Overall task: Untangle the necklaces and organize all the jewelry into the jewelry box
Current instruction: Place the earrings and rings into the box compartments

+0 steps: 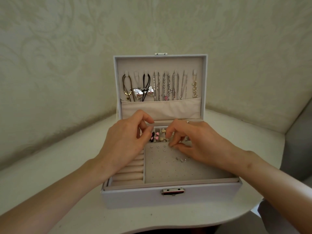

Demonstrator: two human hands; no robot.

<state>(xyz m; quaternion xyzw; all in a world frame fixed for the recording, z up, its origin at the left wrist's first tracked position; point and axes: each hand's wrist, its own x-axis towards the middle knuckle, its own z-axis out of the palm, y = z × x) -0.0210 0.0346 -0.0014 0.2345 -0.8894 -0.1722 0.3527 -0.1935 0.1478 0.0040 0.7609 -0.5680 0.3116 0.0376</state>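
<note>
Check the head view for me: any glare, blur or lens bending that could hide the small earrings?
Head view: light is soft, dim and even; the one strong glare sits on the silver heart pendant in the lid; wide-angle bending curves the table edge; the left hand and right hand shade the small compartments; the studs on the earring panel look tiny and slightly soft.

open white jewelry box (pixel 135 198), necklaces (pixel 166 86) hung inside lid
</note>
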